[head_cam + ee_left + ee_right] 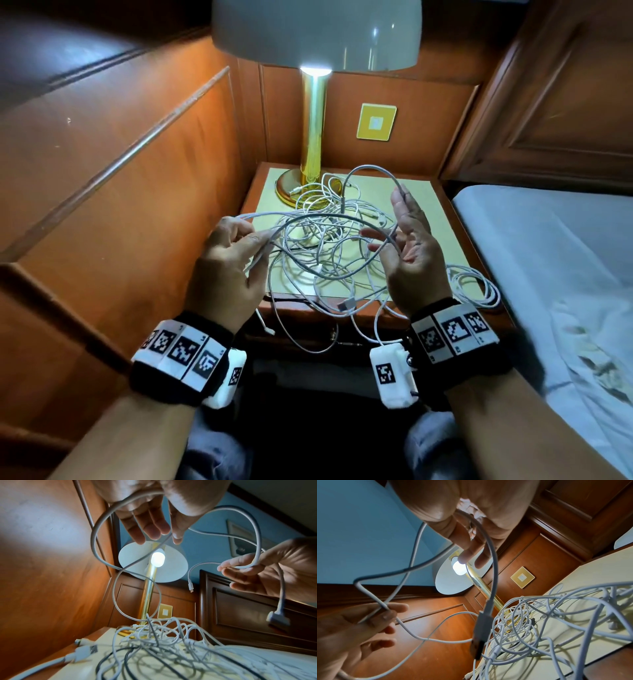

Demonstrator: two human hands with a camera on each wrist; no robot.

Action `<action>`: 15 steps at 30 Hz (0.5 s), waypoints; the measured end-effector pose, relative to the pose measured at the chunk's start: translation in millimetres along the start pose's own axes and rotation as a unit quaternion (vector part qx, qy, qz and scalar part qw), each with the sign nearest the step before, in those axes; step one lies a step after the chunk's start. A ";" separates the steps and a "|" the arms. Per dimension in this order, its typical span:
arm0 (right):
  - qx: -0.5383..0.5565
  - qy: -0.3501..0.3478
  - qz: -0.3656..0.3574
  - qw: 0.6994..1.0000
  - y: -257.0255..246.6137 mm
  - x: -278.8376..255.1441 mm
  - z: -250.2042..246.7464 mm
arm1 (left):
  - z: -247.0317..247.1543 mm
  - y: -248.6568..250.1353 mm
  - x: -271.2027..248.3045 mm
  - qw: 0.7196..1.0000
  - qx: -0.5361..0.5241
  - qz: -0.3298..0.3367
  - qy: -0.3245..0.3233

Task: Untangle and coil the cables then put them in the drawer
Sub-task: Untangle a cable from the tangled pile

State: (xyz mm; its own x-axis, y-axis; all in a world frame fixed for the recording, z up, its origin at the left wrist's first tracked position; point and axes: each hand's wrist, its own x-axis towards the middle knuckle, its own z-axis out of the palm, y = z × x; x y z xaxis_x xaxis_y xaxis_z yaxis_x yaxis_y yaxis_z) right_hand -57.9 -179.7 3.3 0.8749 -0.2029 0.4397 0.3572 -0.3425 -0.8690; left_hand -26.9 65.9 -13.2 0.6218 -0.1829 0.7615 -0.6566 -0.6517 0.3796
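Two hands are raised over a tangled heap of white charging cables [325, 240] on the cream-topped wooden nightstand [424, 205]: left hand [227, 263] pinches one grey-white cable [370, 169] between thumb and fingers, right hand [409, 253] has loosely spread fingers with that cable looped across them.

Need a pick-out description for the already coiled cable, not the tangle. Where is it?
Start at the nightstand under the lamp. Go to its front right corner, next to the bed. The coiled cable lies there alone in neat round loops, apart from the tangle that fills the middle and that both hands are working on.
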 end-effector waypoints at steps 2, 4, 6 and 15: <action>-0.007 0.012 -0.004 1.000 -2.9 -1.0 -2.3 | -2.8 4.6 2.8 1.000 0.007 0.009 0.011; -0.004 0.021 -0.001 1.000 -6.9 -3.8 -4.5 | -7.4 11.8 4.9 0.999 0.020 0.040 0.028; 0.009 0.026 0.002 1.000 -11.9 -9.1 -5.8 | -14.1 19.9 4.5 0.996 0.029 0.076 0.042; 0.068 -0.030 0.049 0.996 -35.5 -69.2 -22.7 | -67.6 105.2 -18.2 0.991 -0.002 0.111 0.072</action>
State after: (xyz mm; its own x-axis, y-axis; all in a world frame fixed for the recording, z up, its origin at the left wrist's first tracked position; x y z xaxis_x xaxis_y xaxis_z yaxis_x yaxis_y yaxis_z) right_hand -138.5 -174.3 8.9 0.9245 -0.1734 0.3396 0.3056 -0.1955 -0.9319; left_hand -136.2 50.4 48.4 0.3943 -0.2142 0.8937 -0.7724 -0.6041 0.1960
